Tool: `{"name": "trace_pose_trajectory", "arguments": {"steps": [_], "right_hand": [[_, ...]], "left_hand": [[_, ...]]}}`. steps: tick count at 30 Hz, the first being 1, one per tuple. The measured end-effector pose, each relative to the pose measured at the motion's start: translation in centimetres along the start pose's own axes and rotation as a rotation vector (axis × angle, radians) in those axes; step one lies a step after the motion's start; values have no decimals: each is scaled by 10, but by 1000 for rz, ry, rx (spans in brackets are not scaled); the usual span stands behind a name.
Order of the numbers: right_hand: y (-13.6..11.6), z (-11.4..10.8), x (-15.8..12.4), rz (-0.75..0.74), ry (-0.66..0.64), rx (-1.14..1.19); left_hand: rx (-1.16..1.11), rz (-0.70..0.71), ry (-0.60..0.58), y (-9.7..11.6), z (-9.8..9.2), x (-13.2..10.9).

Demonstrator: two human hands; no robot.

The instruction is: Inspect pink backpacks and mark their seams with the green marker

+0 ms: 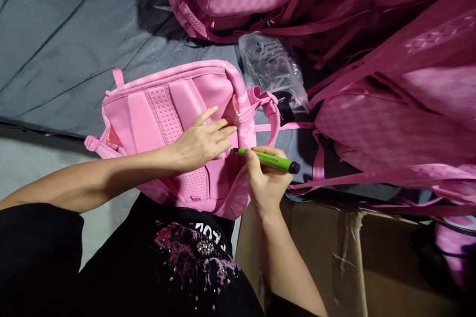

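A pink backpack point(136, 114) lies at the table's near edge, its padded back panel facing up and one end turned to the right. Across that panel my left hand point(203, 141) rests flat with the fingers spread, pointing right. My right hand point(268, 181) grips a green marker point(273, 159) with a black end. The marker's dark tip points left, close to the backpack's surface beside my left fingertips; whether it touches cannot be made out. A strap loop point(273, 109) sticks out at the backpack's right end.
More pink checkered backpacks point(372, 124) with loose straps are piled at the right and back. A clear plastic bag point(271, 67) lies between them and the nearer backpack. Grey sheeting point(67, 34) covers the table. A cardboard box point(320, 252) stands below at the right.
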State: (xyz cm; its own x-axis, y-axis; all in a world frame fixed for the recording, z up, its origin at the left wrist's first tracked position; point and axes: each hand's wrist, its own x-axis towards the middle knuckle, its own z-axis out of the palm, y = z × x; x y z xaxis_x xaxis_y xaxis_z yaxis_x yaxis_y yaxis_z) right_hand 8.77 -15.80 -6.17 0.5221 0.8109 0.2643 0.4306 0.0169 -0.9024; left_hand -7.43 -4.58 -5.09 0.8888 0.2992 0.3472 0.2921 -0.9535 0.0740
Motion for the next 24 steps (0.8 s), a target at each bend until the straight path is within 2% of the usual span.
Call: {"name": "trace_pose_trajectory", "arguments": {"steps": [15, 24], "right_hand": [[-4, -2, 7, -117, -60, -135], [4, 1, 7, -69, -67, -99]], "left_hand": [[-10, -28, 0, 0, 2, 0], [50, -3, 20, -1, 5, 0]]}}
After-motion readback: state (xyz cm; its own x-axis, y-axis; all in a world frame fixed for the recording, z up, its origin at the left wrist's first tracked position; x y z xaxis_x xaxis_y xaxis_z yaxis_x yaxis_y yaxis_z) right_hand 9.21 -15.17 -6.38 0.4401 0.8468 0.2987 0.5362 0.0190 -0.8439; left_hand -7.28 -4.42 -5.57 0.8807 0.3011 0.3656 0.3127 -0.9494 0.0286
